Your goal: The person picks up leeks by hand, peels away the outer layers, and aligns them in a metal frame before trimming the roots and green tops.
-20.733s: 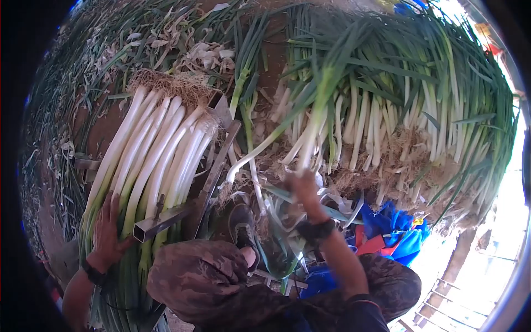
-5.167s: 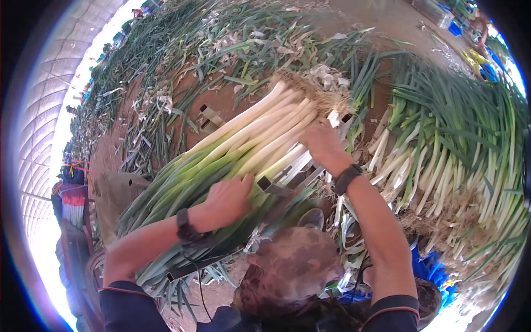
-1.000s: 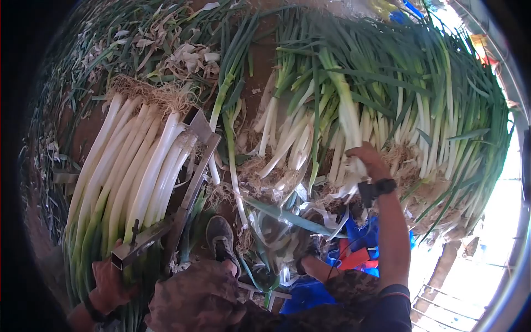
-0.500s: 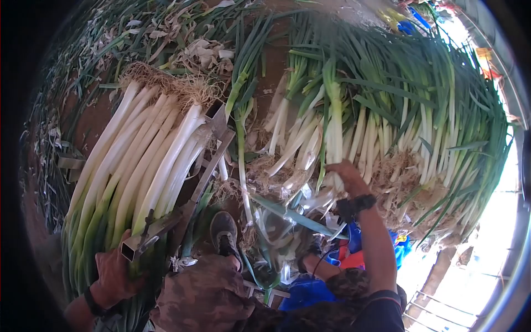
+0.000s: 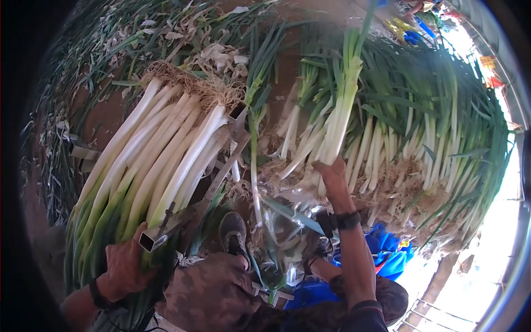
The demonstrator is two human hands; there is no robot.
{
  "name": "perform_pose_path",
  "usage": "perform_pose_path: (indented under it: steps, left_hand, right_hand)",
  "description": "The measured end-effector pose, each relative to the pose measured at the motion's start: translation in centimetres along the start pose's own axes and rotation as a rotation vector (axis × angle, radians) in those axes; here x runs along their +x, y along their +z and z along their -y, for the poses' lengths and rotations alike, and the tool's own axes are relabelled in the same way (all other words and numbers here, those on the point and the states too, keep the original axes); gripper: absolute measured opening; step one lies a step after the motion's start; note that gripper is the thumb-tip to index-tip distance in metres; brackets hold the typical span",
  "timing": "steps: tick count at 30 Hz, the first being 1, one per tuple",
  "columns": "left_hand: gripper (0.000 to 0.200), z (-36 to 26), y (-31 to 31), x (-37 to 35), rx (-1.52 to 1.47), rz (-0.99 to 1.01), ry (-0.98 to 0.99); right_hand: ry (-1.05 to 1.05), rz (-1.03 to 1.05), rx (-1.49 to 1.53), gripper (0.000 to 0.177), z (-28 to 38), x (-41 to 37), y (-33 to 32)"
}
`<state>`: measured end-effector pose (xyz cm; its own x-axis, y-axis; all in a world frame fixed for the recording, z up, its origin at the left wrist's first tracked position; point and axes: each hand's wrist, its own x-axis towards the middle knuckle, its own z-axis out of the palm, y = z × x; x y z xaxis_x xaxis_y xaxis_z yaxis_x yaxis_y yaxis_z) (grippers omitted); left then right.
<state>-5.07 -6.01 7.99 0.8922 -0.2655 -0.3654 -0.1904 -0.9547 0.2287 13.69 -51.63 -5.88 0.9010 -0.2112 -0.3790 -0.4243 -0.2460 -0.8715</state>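
At the lower left, my left hand [image 5: 124, 265] is closed around the green lower part of a bundle of green onions [image 5: 149, 160], beside the square end of a metal frame [image 5: 166, 229]. The bundle's thick white stalks slant upward to a mat of roots at the top. My right hand [image 5: 332, 174] grips the white root end of a single green onion [image 5: 342, 110], held up with its leaves pointing away from me. Behind it lies a big pile of green onions [image 5: 426, 127], roots toward me.
Stripped leaves [image 5: 127, 50] and dry skins cover the ground at the upper left. A shoe [image 5: 233, 232] stands between the frame and the pile. Blue plastic [image 5: 387, 249] lies right of my right forearm. Loose leaves and clear film [image 5: 276, 232] lie between my feet.
My right hand has lifted the green onion, which now tilts rightward, with its leaves raised above the pile. My left hand stays on the bundle. The whole view has shifted slightly.
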Motion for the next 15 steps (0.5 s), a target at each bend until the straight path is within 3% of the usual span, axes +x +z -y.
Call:
perform_pose_path:
  steps: [3, 5, 8, 10, 12, 14, 15]
  left_hand:
    - [0.098, -0.1, -0.1, 0.0, -0.001, 0.05, -0.054]
    - [0.097, -0.3, -0.3, 0.2, 0.012, 0.044, -0.053]
    - [0.096, -0.1, -0.2, 0.2, 0.015, 0.087, -0.065]
    - [0.095, 0.2, 0.3, -0.1, 0.038, 0.017, 0.019]
    - [0.095, 0.3, 0.5, 0.1, 0.046, -0.022, 0.052]
    - [0.095, 0.2, 0.4, 0.1, 0.054, -0.081, 0.086]
    - [0.096, 0.1, 0.3, 0.2, 0.052, -0.083, 0.087]
  right_hand:
    - [-0.021, -0.037, -0.18, 0.048, -5.4, 6.7, 3.8]
    - [-0.002, -0.182, -0.558, 0.062, -6.7, 9.3, 7.2]
    - [0.024, -0.252, -0.62, 0.071, -9.3, 12.2, 11.1]
    - [0.022, -0.245, -0.671, 0.072, -12.4, 13.9, 12.7]
    - [-0.123, -0.284, -0.779, 0.072, -14.1, 15.1, 13.5]
    - [-0.093, -0.32, -0.837, 0.075, -13.0, 14.9, 12.7]
    - [0.023, -0.279, -0.787, 0.067, -11.7, 14.6, 12.0]
